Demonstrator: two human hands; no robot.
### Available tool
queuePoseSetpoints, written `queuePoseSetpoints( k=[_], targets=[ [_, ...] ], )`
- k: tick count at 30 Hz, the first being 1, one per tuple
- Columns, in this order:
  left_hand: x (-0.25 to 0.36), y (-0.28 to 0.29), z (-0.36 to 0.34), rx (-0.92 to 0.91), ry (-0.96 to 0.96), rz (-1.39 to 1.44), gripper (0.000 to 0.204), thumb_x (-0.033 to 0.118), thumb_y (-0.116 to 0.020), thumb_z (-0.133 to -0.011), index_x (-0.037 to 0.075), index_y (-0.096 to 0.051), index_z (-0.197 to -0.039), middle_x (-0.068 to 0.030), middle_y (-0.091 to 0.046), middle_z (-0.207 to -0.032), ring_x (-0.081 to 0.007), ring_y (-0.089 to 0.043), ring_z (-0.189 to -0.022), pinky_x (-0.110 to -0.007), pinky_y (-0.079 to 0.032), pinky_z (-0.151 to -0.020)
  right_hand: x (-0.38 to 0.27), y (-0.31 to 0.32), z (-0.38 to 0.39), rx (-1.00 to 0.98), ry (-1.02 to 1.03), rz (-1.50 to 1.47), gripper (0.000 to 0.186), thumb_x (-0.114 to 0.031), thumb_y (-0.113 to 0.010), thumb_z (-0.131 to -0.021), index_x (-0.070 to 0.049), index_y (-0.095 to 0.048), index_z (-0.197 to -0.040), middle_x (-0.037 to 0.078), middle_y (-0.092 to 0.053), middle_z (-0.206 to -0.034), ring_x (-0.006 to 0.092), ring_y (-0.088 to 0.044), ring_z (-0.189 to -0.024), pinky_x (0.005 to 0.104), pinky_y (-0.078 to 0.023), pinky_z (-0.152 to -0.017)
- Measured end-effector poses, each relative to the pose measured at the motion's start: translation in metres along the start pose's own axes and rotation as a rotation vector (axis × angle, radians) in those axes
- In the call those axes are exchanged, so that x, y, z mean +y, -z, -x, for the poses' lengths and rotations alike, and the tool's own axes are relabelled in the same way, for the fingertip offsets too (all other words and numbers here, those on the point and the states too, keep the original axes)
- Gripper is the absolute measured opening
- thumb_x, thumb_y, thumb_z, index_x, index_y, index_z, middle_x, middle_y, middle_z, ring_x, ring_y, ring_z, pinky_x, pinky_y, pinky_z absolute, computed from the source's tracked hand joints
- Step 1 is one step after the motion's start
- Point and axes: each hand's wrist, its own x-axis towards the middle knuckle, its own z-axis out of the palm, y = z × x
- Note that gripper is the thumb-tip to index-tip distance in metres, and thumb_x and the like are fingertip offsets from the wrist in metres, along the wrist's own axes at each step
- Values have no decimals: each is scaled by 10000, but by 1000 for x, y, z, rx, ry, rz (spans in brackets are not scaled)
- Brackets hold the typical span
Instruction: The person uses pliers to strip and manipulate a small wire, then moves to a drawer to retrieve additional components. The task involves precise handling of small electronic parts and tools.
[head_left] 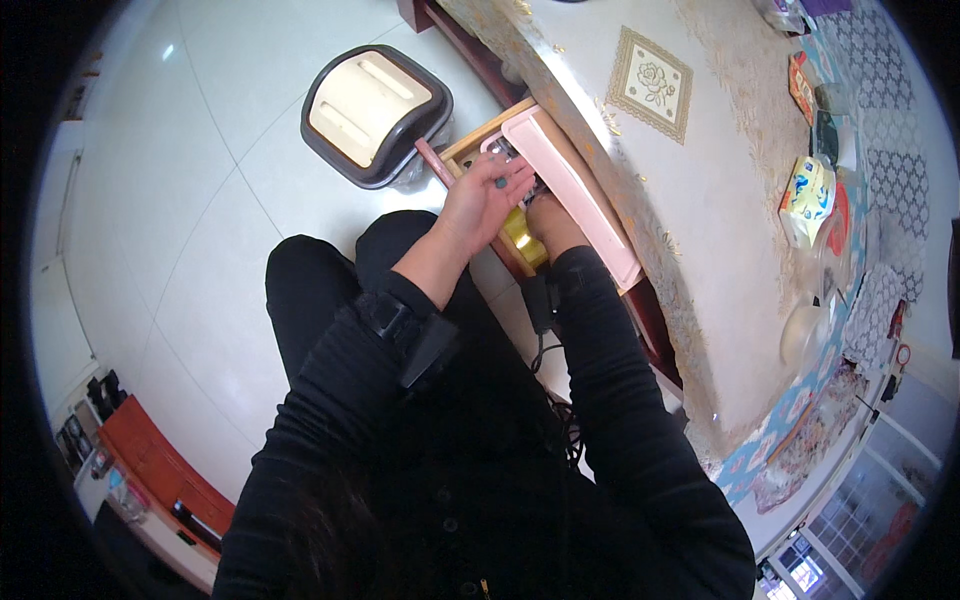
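My left hand (pixel 478 203) is turned palm up over the drawer's near side, its fingers slightly curled. A small round teal thing (pixel 501 183) rests in it at the base of the fingers; its kind is too small to make out. My right hand (pixel 553 224) reaches down into the open wooden drawer (pixel 488 126), its fingers hidden among the contents. Beside that hand lies a shiny yellow thing (pixel 522 236). A long pink plastic tray or lid (pixel 575 190) lies along the drawer's table side. Small metallic things (pixel 500 148) show past my left fingertips.
A trash bin (pixel 365 115) with a cream lid and dark rim stands on the tiled floor beyond the drawer. The covered table (pixel 720 200) overhangs at right, bearing a square rose mat (pixel 650 84) and a yellow-white packet (pixel 808 192). Dark cables (pixel 570 430) hang beside my legs.
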Motion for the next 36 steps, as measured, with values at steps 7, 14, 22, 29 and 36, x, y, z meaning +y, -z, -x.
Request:
queuePoseSetpoints(
  k=[7, 14, 22, 29, 36],
  targets=[
    [1, 3, -2, -50, 18, 12, 49, 92, -514, -950, 52, -494, -970, -249, -530, -1311, -343, -515, -1280, -438, -398, -1121, -5, 8, -5, -113, 28, -18, 535, -204, -546, -937, -82, -462, -1452, 205, -476, -1460, 356, -439, -1362, 421, -299, -1157],
    [2, 4, -4, -64, 27, 37, 52, 92, -514, -946, 56, -492, -976, -247, -529, -1310, -345, -505, -1289, -454, -375, -1135, -7, 11, -4, -193, 37, -38, 533, -196, -553, -932, -80, -468, -1445, 209, -481, -1454, 356, -444, -1359, 423, -304, -1153],
    [2, 1, -1, -35, 18, 39, 64, 103, -505, -958, 54, -493, -996, -238, -527, -1294, -356, -497, -1289, -467, -361, -1143, -6, 19, -4, -231, 40, -59, 530, -186, -561, -927, -78, -476, -1438, 214, -486, -1447, 357, -449, -1354, 425, -309, -1149],
    [4, -4, 2, -19, 16, 10, 68, 114, -511, -959, 60, -494, -995, -231, -534, -1290, -345, -492, -1297, -454, -363, -1143, -7, 19, -2, -266, 35, -74, 527, -178, -568, -922, -75, -482, -1432, 218, -490, -1441, 357, -453, -1350, 427, -313, -1145],
    [5, -4, 2, -5, 28, -9, 66, 143, -522, -963, 84, -513, -934, -206, -562, -1260, -319, -517, -1264, -441, -365, -1140, -8, 14, 4, -216, 7, -140, 525, -170, -575, -918, -73, -489, -1426, 223, -494, -1435, 358, -457, -1347, 429, -318, -1142]
  ],
)
